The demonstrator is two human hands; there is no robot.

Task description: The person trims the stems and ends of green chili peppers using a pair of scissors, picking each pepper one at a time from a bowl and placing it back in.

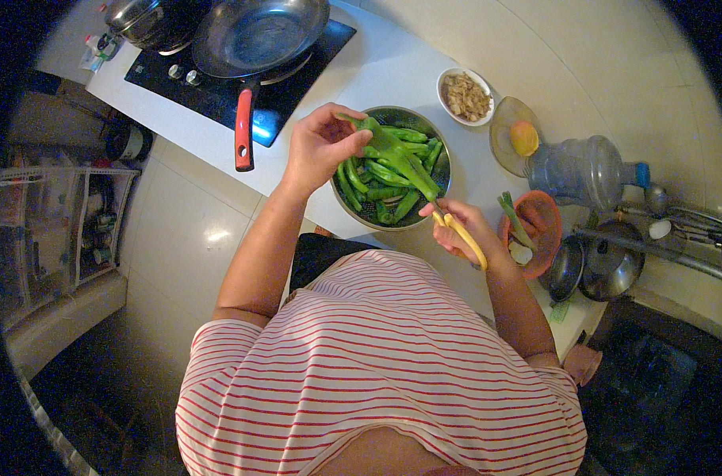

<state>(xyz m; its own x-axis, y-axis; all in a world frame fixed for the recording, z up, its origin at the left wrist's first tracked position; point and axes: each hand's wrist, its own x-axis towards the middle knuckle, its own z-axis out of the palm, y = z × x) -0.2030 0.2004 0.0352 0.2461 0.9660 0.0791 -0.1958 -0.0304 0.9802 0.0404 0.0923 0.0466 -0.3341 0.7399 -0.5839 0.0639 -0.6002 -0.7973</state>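
My left hand (319, 149) pinches a long green pepper (393, 153) by its stem end, between thumb and fingers. The pepper slants down to the right over a round metal colander (446, 184). In my right hand (453, 220) are scissors with yellow handles (466, 238). Their blades meet the pepper's lower end; how far they reach into it is hidden. Beneath the held pepper, several green pepper pieces (381, 193) lie in the colander, which stands on the white countertop (367, 65) close to my body.
A frying pan (262, 35) with a red handle sits on the black cooktop (212, 110), beside a metal pot (141, 21). To the right are a white bowl (442, 107) of chopped brown food, a dish (506, 157) holding a yellow-orange fruit, a large plastic bottle (581, 172) and an orange basket (552, 220) with scallion.
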